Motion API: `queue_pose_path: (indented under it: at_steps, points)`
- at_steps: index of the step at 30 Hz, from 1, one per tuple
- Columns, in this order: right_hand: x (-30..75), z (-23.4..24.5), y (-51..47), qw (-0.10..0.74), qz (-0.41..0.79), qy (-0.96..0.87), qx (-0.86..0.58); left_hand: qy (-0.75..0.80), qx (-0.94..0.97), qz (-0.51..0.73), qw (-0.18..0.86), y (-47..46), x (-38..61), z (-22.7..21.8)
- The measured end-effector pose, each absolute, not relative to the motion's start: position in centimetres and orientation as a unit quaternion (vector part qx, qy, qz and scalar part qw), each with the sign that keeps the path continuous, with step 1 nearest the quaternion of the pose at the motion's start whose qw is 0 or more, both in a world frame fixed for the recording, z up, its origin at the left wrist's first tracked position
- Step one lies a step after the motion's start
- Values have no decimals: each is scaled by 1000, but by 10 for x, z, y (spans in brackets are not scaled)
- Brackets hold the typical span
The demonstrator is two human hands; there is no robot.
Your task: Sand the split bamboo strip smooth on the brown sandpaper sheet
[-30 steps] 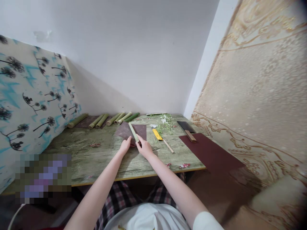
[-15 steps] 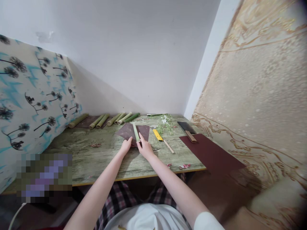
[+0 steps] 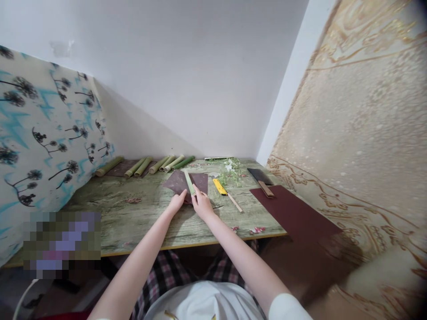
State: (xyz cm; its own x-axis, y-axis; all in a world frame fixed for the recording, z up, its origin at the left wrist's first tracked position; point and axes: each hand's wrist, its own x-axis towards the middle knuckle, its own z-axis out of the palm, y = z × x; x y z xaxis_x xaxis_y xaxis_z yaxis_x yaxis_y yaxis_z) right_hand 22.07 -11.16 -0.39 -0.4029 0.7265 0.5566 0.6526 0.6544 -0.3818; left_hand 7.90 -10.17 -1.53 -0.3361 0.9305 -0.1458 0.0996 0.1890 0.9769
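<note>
A pale green bamboo tube [image 3: 189,180] lies lengthwise on a brown sheet of sandpaper [image 3: 174,180], pointing away from me. My right hand [image 3: 202,204] is closed on the tube's near end, its index finger stretched along the side. Close by on the left, my left hand [image 3: 176,202] grips the near edge of the sandpaper with its thumb on top; its other fingers are mostly hidden. To the right of the hands is a yellow-handled knife or saw [image 3: 219,187], touching a thin wooden stick [image 3: 235,202].
Several bamboo pieces [image 3: 140,167] lie along the wall at the back left. Green shavings [image 3: 231,175] are scattered behind the yellow tool. On the right, a cleaver [image 3: 259,176] with a wooden handle rests by a dark red sheet [image 3: 293,206] overhanging the table edge [image 3: 200,245].
Both hands have shifted very slightly to the right, and the bamboo tube's near end has moved a little with them. The other things lie as before.
</note>
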Motion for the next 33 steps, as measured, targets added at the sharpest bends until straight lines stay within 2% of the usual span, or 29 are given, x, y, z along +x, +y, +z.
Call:
queue_pose_path:
  at_steps: [8, 14, 22, 33]
  points:
    - [221, -7, -110, 405, 66, -820, -398, 639, 449, 483, 396, -97, 74, -22]
    - [220, -11, -104, 382, 86, -830, -397, 651, 455, 468, 387, -95, 71, -24]
    - [219, -11, -105, 399, 62, -825, -395, 636, 468, 460, 406, -94, 69, -26]
    - [220, -7, -110, 414, 88, -824, -376, 622, 457, 485, 412, -95, 71, -25]
